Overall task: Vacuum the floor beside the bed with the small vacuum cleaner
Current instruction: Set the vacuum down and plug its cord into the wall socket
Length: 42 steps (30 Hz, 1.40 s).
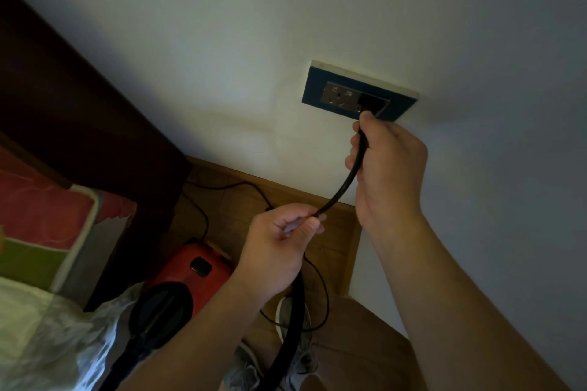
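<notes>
My right hand is up at the wall, its fingers curled round the black cord just below the plug, with my thumb tip touching the plug's lower edge. The plug sits in the right-hand outlet of the dark-framed socket plate; the 1 outlet to its left shows its bare holes. From that hand the cord slants down and to the left into my left hand, which pinches it between thumb and curled fingers, so both hands hold the same cord, a short stretch apart. The small vacuum cleaner - red body with a black part nearer me - stands on the wooden floor, below and to the left of my left hand, well apart from both hands and touched by neither. It is just beside the bed, whose red and green cover fills the left edge under the dark headboard. A thin black cable loops over the floor between the vacuum cleaner and the wall - I cannot tell where it ends. My grey shoe stands on the floor under my left forearm.
</notes>
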Motion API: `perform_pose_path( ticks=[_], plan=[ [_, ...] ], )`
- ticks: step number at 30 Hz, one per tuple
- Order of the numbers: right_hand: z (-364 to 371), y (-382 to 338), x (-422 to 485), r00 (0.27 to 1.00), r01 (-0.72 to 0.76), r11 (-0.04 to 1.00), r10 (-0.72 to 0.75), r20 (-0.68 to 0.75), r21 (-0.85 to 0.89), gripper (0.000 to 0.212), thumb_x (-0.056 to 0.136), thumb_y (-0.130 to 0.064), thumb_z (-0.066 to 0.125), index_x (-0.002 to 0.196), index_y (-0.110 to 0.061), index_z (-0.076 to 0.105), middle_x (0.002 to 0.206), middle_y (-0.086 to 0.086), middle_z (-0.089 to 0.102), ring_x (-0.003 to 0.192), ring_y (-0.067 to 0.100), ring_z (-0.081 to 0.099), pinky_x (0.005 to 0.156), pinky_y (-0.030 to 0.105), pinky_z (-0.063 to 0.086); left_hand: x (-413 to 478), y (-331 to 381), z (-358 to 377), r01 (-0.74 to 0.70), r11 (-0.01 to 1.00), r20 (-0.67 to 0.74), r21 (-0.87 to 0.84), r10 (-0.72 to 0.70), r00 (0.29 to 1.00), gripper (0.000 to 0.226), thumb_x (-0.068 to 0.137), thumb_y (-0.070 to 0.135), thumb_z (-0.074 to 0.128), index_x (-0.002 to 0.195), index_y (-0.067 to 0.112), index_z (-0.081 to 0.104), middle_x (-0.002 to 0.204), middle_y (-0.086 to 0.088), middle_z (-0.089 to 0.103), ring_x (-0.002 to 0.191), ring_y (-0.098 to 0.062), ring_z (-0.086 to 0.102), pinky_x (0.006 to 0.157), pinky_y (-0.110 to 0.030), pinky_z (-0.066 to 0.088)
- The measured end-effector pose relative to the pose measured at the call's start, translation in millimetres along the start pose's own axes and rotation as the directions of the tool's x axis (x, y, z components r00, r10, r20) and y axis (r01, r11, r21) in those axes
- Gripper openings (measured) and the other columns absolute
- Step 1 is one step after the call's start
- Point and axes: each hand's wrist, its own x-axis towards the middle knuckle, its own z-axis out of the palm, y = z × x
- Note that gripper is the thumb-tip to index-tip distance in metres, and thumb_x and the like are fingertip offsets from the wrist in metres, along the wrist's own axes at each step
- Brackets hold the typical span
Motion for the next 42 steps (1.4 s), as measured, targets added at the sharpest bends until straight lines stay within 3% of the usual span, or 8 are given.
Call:
perform_pose_path(
  ticks=[7, 13, 19, 26, 29, 32, 35, 42],
  plan=[
    [-5.9, -5.4, -1.8, 0.999, -0.030, 0.998, 0.032, 0.037, -0.056, 0.023, 0.095, -0.024, 0.065, 0.073, -0.020, 0.070, 0.075, -0.001, 0.065, 0.073, 0.011, 0.059, 0.062, 0.025, 0.048, -7.9, -6.0, -5.4, 0.016, 1.000, -0.019, -0.019, -0.016, 1.000, 0.017, 0.092, 0.014, 0.063, 0.098, 0.026, 0.073, 0.090, 0.003, 0.077, 0.089, -0.016, 0.074, 0.083, -0.026, 0.058],
    [-7.2, -2.6, -4.7, 0.999, 0.031, 0.987, -0.026, 0.040, -0.156, 0.025, 0.097, -0.029, 0.062, 0.074, -0.022, 0.069, 0.075, -0.003, 0.064, 0.075, 0.010, 0.059, 0.063, 0.022, 0.048, -19.5, -14.8, -6.3, 0.068, 0.997, -0.035, -0.023, -0.069, 0.997, 0.013, 0.092, 0.020, 0.065, 0.099, 0.026, 0.074, 0.090, 0.001, 0.077, 0.090, -0.018, 0.074, 0.086, -0.036, 0.059],
    [-10.0, -1.3, -4.2, 0.993, 0.112, 0.964, -0.100, 0.061, -0.241, 0.028, 0.098, -0.030, 0.059, 0.072, -0.022, 0.067, 0.071, -0.004, 0.063, 0.061, 0.001, 0.057, 0.060, 0.020, 0.049, -27.3, -13.9, -8.7, 0.089, 0.996, -0.041, -0.004, -0.089, 0.995, 0.013, 0.092, 0.027, 0.063, 0.101, 0.027, 0.073, 0.090, 0.004, 0.077, 0.091, -0.016, 0.074, 0.087, -0.033, 0.059],
    [-16.6, -3.6, -2.9, 0.976, 0.215, 0.886, -0.183, 0.116, -0.410, 0.027, 0.099, -0.033, 0.057, 0.079, -0.018, 0.069, 0.073, -0.001, 0.065, 0.065, 0.006, 0.060, 0.070, 0.031, 0.059, -34.2, -6.9, -14.0, 0.111, 0.994, -0.023, -0.014, -0.111, 0.994, 0.020, 0.087, 0.035, 0.063, 0.103, 0.028, 0.072, 0.093, 0.002, 0.077, 0.093, -0.015, 0.073, 0.091, -0.032, 0.058],
    [-19.8, -4.2, -4.4, 0.967, 0.256, 0.838, -0.214, 0.141, -0.483, 0.022, 0.098, -0.033, 0.058, 0.094, -0.017, 0.072, 0.081, -0.003, 0.068, 0.078, 0.012, 0.066, 0.081, 0.040, 0.060, -36.8, -3.1, -17.2, 0.114, 0.993, -0.016, -0.013, -0.114, 0.993, 0.021, 0.087, 0.036, 0.062, 0.104, 0.029, 0.072, 0.095, 0.001, 0.077, 0.095, -0.016, 0.073, 0.090, -0.032, 0.058],
    [-23.2, -4.5, -10.3, 0.947, 0.320, 0.751, -0.258, 0.189, -0.578, 0.026, 0.099, -0.032, 0.058, 0.113, -0.015, 0.070, 0.097, -0.001, 0.071, 0.089, 0.013, 0.067, 0.084, 0.036, 0.059, -40.0, 2.4, -19.3, 0.138, 0.990, -0.019, -0.028, -0.138, 0.990, 0.020, 0.087, 0.033, 0.063, 0.105, 0.028, 0.071, 0.094, 0.003, 0.077, 0.094, -0.014, 0.073, 0.089, -0.028, 0.057],
    [-26.7, -7.0, -18.4, 0.913, 0.404, 0.599, -0.304, 0.271, -0.691, 0.032, 0.101, -0.033, 0.055, 0.124, -0.013, 0.065, 0.109, 0.000, 0.069, 0.091, 0.009, 0.061, 0.072, 0.013, 0.047, -45.8, 11.1, -22.6, 0.151, 0.988, -0.018, -0.016, -0.151, 0.988, 0.016, 0.094, 0.018, 0.064, 0.105, 0.029, 0.070, 0.095, 0.002, 0.077, 0.094, -0.012, 0.073, 0.089, -0.026, 0.058],
    [-31.5, -23.0, -31.2, 0.886, 0.454, 0.228, -0.215, 0.410, -0.862, 0.052, 0.103, -0.041, 0.045, 0.147, -0.013, 0.043, 0.141, 0.009, 0.053, 0.125, 0.024, 0.055, 0.095, 0.035, 0.048, -65.4, 37.6, -36.6, 0.188, 0.981, 0.010, 0.045, -0.189, 0.982, 0.021, 0.096, 0.013, 0.066, 0.115, 0.020, 0.071, 0.104, 0.007, 0.078, 0.103, -0.007, 0.072, 0.092, -0.025, 0.056]
  ],
)
